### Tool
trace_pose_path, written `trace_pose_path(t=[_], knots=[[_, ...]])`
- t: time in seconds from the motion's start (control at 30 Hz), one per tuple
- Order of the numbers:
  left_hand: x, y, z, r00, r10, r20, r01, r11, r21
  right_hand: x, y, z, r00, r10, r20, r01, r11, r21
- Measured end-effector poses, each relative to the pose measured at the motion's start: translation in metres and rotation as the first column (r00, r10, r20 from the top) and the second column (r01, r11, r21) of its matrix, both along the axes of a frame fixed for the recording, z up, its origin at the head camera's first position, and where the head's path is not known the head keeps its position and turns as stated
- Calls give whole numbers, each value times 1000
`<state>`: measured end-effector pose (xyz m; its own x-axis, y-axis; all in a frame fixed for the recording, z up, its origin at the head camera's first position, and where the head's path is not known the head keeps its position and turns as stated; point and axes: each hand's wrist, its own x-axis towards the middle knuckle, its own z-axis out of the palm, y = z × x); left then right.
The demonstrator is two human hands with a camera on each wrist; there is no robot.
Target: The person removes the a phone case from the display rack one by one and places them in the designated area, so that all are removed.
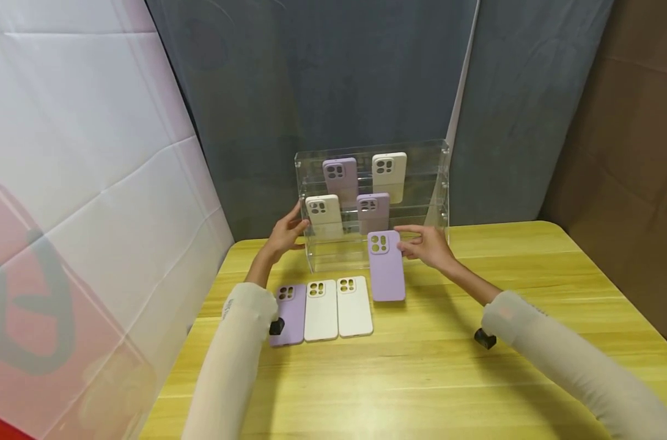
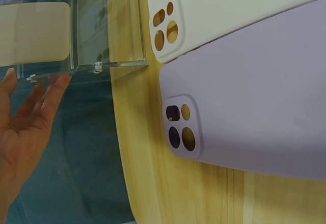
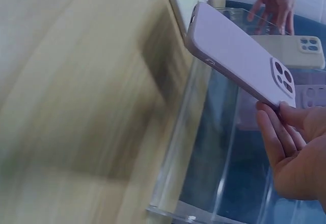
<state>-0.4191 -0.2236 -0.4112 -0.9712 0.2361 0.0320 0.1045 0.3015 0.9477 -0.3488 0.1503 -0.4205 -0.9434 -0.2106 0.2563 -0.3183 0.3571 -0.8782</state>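
Observation:
My right hand point(image 1: 429, 245) pinches a light purple phone case point(image 1: 387, 269) by its upper right edge, thumb on one face and fingers behind. In the right wrist view the case point(image 3: 239, 51) tilts above the table, in front of a clear acrylic display stand point(image 3: 175, 152). At the left side of the stand point(image 1: 333, 255), my left hand point(image 1: 285, 237) touches the side panel with nearly straight, spread fingers. Two purple cases point(image 1: 341, 174) and two white cases point(image 1: 389, 177) stand on its upper and middle tiers. The lowest tier shows no case.
On the table, left of centre, one purple case point(image 1: 291, 315) and two white cases point(image 1: 321, 311) lie side by side. Behind the stand hangs a grey curtain point(image 1: 245, 122). A white printed cloth point(image 1: 91, 122) bounds the left side, a brown one point(image 1: 625, 153) the right.

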Motion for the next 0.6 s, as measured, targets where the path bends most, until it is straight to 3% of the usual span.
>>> trace_pose_path(t=[0.6], knots=[[-4,0,-2,1000,13,10,-13,1000,-5,1,-6,-41,993,-22,115,19,999,26]])
